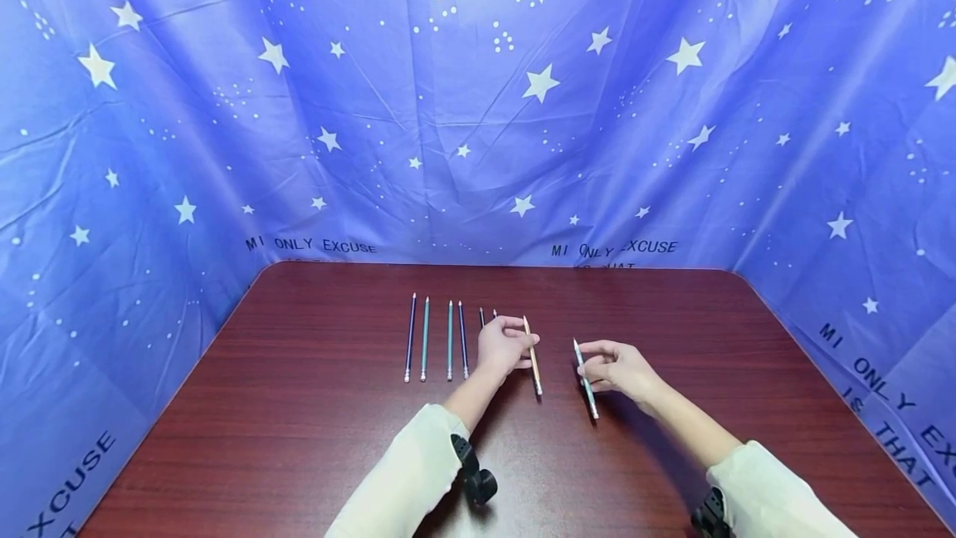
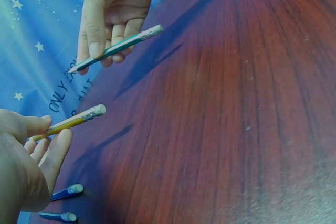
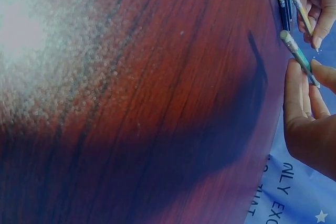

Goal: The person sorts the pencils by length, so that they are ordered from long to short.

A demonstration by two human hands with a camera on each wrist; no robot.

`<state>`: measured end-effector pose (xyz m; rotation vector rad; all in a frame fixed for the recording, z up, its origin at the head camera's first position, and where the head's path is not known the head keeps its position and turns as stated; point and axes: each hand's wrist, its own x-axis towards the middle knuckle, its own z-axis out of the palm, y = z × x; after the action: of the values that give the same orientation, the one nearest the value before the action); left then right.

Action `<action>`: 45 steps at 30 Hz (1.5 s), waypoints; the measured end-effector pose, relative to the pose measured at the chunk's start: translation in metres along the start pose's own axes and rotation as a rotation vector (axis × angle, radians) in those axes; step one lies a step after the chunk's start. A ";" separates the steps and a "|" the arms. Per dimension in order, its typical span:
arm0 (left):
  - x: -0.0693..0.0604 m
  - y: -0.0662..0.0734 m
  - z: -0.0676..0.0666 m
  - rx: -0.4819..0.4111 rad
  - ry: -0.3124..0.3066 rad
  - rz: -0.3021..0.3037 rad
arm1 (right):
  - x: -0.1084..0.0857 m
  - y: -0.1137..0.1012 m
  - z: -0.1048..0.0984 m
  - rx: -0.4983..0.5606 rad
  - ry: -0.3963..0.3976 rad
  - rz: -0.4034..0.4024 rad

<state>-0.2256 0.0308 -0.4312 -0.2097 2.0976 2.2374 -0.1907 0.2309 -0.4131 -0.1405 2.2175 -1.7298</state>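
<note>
My left hand [image 1: 504, 347] pinches a yellow pencil [image 1: 533, 359] between thumb and fingers, its eraser end toward me. To the right, my right hand [image 1: 621, 370] pinches a green pencil [image 1: 586, 380], also with the eraser end nearer me. Shadows under both pencils in the left wrist view show them raised off the table. Left of my left hand lie a dark blue pencil [image 1: 410, 339], a teal pencil [image 1: 425, 340], another teal pencil [image 1: 451, 341] and another blue pencil [image 1: 463, 339], tips pointing away. Two darker pencils [image 2: 67, 191] are partly hidden behind my left hand.
The brown wooden table [image 1: 299, 438] has a blue star-patterned cloth [image 1: 463, 106] hanging at its back and both sides. Black wrist straps [image 1: 475, 471] sit over the pale sleeves [image 1: 407, 471]. Light glares off the table's near part.
</note>
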 end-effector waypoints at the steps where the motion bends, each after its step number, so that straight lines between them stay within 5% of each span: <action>1: 0.001 0.001 0.000 0.004 0.003 0.003 | 0.000 0.000 0.000 -0.002 0.005 0.004; 19: 0.022 0.007 -0.003 0.172 0.084 0.037 | 0.002 0.002 0.003 -0.009 0.013 0.012; 45: 0.034 -0.002 0.004 0.326 0.140 0.071 | 0.007 0.004 0.008 0.000 -0.034 -0.012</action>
<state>-0.2588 0.0338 -0.4380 -0.2820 2.5400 1.9258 -0.1940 0.2230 -0.4196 -0.1823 2.1966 -1.7208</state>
